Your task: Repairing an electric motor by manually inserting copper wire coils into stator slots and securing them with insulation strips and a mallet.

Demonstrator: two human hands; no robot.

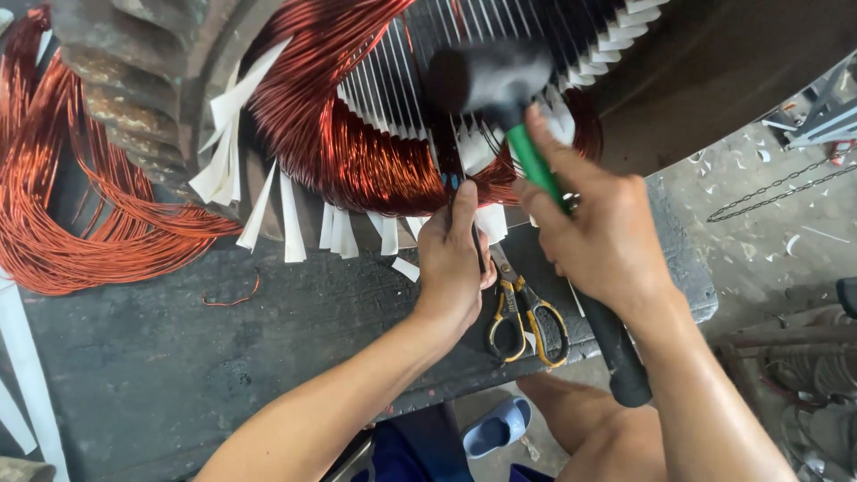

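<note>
1. Head view, looking down: right hand wrapped around the green and black handle of a rubber mallet, fingers closed tight on it, black head raised and blurred over the slots of a big motor stator.
2. Left hand just below the copper winding, fingers pressed together around a thin dark tool held upright against the coil.
3. White paper strips sticking out from under the winding, hanging toward the dark bench.
4. Yellow-handled scissors lying on the bench, between the two wrists.
5. Loose bundle of copper wire at far left, well apart from both hands.
</note>
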